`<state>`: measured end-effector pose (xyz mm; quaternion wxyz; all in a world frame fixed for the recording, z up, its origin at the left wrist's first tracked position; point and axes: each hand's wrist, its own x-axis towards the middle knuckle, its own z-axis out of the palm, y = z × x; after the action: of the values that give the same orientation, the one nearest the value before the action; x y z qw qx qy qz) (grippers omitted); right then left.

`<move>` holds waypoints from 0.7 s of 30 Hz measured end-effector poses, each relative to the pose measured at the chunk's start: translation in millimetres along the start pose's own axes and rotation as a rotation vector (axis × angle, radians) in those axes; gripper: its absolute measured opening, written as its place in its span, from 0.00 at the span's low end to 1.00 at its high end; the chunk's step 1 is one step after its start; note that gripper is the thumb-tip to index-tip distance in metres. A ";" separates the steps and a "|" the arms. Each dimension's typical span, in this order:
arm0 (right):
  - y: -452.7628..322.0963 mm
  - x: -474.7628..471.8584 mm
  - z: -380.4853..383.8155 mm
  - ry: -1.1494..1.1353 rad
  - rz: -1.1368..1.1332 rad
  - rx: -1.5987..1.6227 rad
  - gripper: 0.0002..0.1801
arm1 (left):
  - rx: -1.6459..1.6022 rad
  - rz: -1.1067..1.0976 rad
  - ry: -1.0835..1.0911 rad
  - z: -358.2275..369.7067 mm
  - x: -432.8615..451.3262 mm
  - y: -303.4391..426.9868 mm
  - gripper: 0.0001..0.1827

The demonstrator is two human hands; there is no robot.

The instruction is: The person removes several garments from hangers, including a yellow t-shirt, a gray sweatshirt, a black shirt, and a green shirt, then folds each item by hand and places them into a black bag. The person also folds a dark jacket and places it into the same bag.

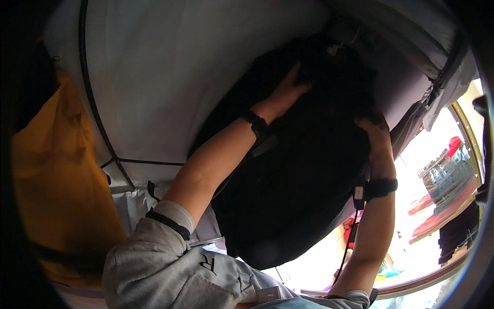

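Observation:
A large black garment (293, 185) hangs in front of me, inside what looks like a fabric wardrobe. My left hand (287, 92) lies against its upper part, with the thumb and a finger spread apart. Along the garment's right edge is my right hand (372, 127), its thumb on the front of the cloth. Deep shadow hides the other fingers there, so their grip is unclear. Near the top of the garment a small pale object (334, 49) shows, too dark to name.
Pale fabric walls (162, 77) surround the garment, with a dark frame pole (87, 85) on the left. An orange-yellow cloth (65, 177) hangs beside it. At right, a brightly lit room holds a blue patterned textile item (449, 177). A cable (349, 239) runs along my right forearm.

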<state>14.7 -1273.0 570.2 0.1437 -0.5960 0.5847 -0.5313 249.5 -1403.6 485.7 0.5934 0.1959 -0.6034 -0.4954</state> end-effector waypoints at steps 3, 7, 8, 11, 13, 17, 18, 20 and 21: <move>11.2 -8.8 5.7 0.082 -0.074 -0.279 0.44 | 0.189 0.068 0.000 -7.3 -14.5 -13.3 0.49; 31.5 -27.6 18.1 0.279 -0.115 -0.445 0.46 | 0.230 0.114 -0.027 -38.4 -34.0 -42.6 0.43; 40.9 -39.6 21.6 0.367 -0.170 -0.479 0.49 | 0.152 0.193 -0.035 -53.5 -33.7 -55.3 0.40; 79.9 -90.8 48.1 0.527 -0.250 -0.529 0.55 | 0.794 0.382 0.391 -114.8 -12.0 -98.6 0.36; 103.6 -128.3 66.7 0.498 -0.269 -0.470 0.57 | 1.086 0.609 0.675 -156.3 -1.6 -131.2 0.31; 133.7 -191.7 78.9 0.419 -0.154 -0.563 0.59 | 1.114 0.114 0.316 -237.4 -16.4 -172.7 0.41; 139.2 -205.1 78.2 0.440 -0.173 -0.638 0.60 | 1.022 0.030 0.271 -239.1 -26.3 -181.5 0.43; 155.5 -225.7 85.0 0.394 -0.082 -0.541 0.61 | 0.822 -0.140 0.192 -239.0 -38.0 -194.2 0.47; 163.6 -237.1 85.6 0.382 -0.048 -0.496 0.61 | 0.788 -0.176 0.188 -233.0 -45.9 -199.4 0.48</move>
<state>53.2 -1155.0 296.5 -0.1312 -0.5162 0.6986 -0.4778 401.5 -1537.2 250.7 0.4809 0.5034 -0.6710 -0.2551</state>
